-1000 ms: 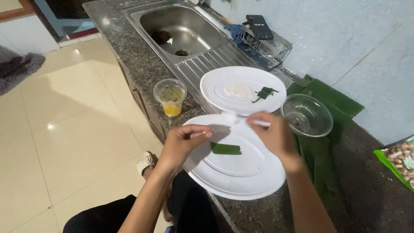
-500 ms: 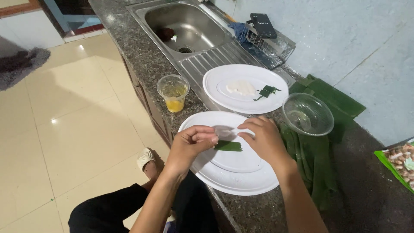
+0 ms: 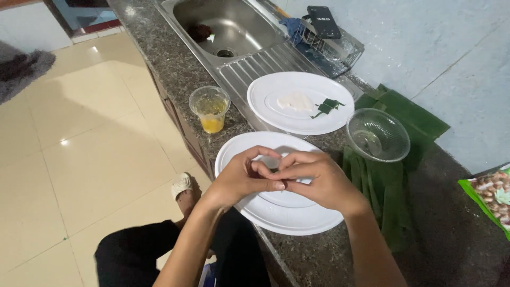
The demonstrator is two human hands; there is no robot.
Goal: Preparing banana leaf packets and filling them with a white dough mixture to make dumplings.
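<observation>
My left hand [image 3: 241, 178] and my right hand [image 3: 319, 180] meet fingertip to fingertip just above the near white plate [image 3: 289, 215]. The fingers of both hands pinch together on a thin white sheet that is almost fully hidden between them. A small dark green bit shows between the fingers; I cannot tell what it is. Behind it stands a second white plate [image 3: 265, 114] with a pale white piece [image 3: 295, 101] and a folded green leaf strip [image 3: 329, 105] on it.
A plastic cup [image 3: 211, 109] with yellow liquid stands near the granite counter's edge [image 3: 175, 79]. An empty glass bowl [image 3: 377, 135] rests on banana leaves [image 3: 406, 111] to the right. A steel sink [image 3: 228, 26], a wire rack [image 3: 332, 45] and a green food packet [image 3: 491, 196] are also there.
My hands have come together over the near plate, closing the thin white sheet between the fingers. The green leaf piece that lay on the plate is now covered by them.
</observation>
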